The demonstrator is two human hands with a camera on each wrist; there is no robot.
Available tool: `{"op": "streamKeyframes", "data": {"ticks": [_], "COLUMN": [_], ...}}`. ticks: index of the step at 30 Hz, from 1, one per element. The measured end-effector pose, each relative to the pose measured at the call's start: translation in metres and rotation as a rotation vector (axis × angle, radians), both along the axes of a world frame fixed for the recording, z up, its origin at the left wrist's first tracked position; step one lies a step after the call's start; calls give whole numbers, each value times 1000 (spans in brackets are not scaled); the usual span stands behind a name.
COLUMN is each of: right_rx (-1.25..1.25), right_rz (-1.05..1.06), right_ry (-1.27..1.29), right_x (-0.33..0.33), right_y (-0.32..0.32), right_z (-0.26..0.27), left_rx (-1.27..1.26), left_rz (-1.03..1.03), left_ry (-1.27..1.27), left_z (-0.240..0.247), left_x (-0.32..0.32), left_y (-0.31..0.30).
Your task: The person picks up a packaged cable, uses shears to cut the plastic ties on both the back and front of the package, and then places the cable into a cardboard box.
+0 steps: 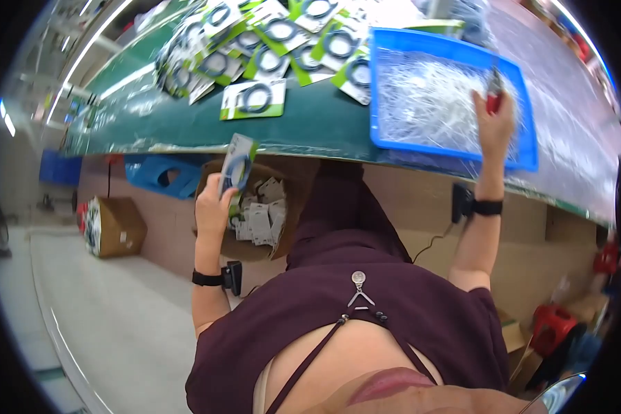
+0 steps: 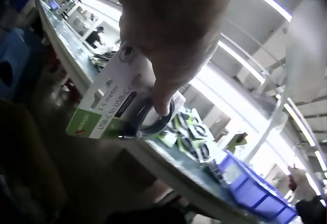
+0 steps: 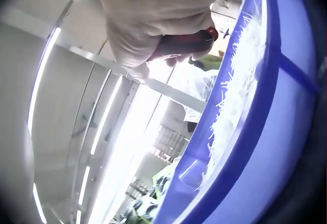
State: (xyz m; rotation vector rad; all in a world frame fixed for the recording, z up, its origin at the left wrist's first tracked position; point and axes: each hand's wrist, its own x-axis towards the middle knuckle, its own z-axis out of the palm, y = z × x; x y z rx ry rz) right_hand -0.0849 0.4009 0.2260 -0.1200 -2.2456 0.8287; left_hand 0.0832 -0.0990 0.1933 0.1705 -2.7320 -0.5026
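Note:
My left hand (image 1: 212,205) pinches a carded USB-C cable (image 1: 237,165) by one end, thumb across its front. The card hangs in front of the table edge, above a carton. Its white-and-green print and dark coiled cable (image 2: 145,119) show in the left wrist view. On the right, my right hand (image 1: 495,130) grips red-handled pliers (image 1: 494,100), their metal nose pointing away from me. That hand is over the blue tray (image 1: 450,153), which holds a heap of thin clear plastic ties (image 1: 428,96). In the right wrist view the fingers wrap the handles (image 3: 184,44).
Many more carded cables (image 1: 269,62) lie piled on the green table (image 1: 152,131), one apart near the front edge. Below stands an open carton (image 1: 293,207) with white cards inside. A blue plastic stool (image 1: 162,176) and another carton (image 1: 123,228) are at the left.

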Motion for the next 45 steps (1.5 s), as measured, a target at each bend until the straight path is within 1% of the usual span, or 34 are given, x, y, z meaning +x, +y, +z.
{"op": "streamKeyframes", "data": {"ticks": [2,3,4,5,7,8,9,11,12,15,16,17,19,20,23,24,27,28,29,31,32,34,36,37,39,42,45], "right_rx": [-161,-365,-570,-569,-454,-396,-392,-442,-467,-503,-524,-525,-611,-655,-733,-770,-781,-783,-784,-558,-443,-93,-8,-7,147,161,170], "right_rz": [6,110,207,232,276,290,301,425,483,466,454,447,420,408,416,426,460,476,473,488,486,502,524,475,418,346,315], "right_ry": [-46,-37,-31,-42,-77,-89,-85,-146,-178,-168,-159,-156,-204,-227,-219,-215,-196,-182,-171,-230,-265,-300,-322,-330,-221,-231,-236], "right_x": [0,2,4,6,9,11,15,25,29,40,41,42,45,47,46,47,54,55,56,62,68,69,67,67,68,71,77], "right_y": [14,16,13,5,-13,-21,-27,-36,-37,-33,-32,-30,-25,-24,-27,-30,-42,-47,-51,-61,-64,-73,-86,-88,-88,-81,-71], "right_z": [-12,-18,-22,-23,-22,-20,-18,-13,-11,-9,-9,-9,-12,-13,-14,-14,-7,-4,-2,2,4,8,10,8,5,10,9], "left_rx": [-192,-187,-18,145,53,-42,-137,-368,-362,-461,-462,-387,-236,-240,-437,-441,-223,-227,230,1145,1146,1403,1440,1470,1511,1386,1383], "left_rz": [108,141,108,71,7,-71,-153,-261,-255,-268,-273,-373,-576,-586,-594,-596,-189,-190,-219,-266,-279,-428,-491,-529,-601,-715,-759], "left_ry": [-229,-242,-150,-48,79,149,217,106,110,-119,-115,-112,-110,-109,16,15,-180,-172,-107,14,5,-146,-190,-207,-256,-246,-283], "left_z": [-20,-24,-28,-30,-28,-27,-27,-33,-35,-40,-44,-51,-57,-62,-63,-58,-37,-30,-25,-14,-2,25,29,30,30,27,22], "left_x": [27,29,19,5,-38,-65,-91,-137,-153,-192,-203,-212,-225,-228,-214,-210,-200,-198,-196,-189,-181,-161,-149,-145,-137,-124,-121], "left_y": [-30,-33,-35,-36,-24,-21,-21,-30,-36,-55,-63,-74,-84,-86,-81,-78,-63,-54,-42,-11,10,60,100,119,152,185,205]}}
